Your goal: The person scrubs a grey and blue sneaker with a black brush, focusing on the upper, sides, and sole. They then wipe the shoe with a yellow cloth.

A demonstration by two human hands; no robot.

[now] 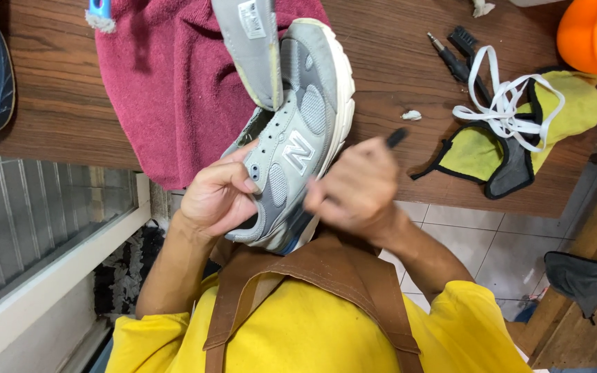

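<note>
Wooden bench [395, 76] under a maroon towel [167, 83]. I'm gripping the grey sneaker [298, 138] by its collar with my left hand [219, 197], above the bench edge. My right hand [357, 193] is clenching a dark brush [396, 137] beside it. White laces [502, 103] are lying on a yellow cloth [575, 110].

one head-worn view only — it looks steeply down from just above the person's chest, close on the hands, with the wooden table [395, 83] beyond and tiled floor [492, 242] at the right — no second view shares it.
</note>
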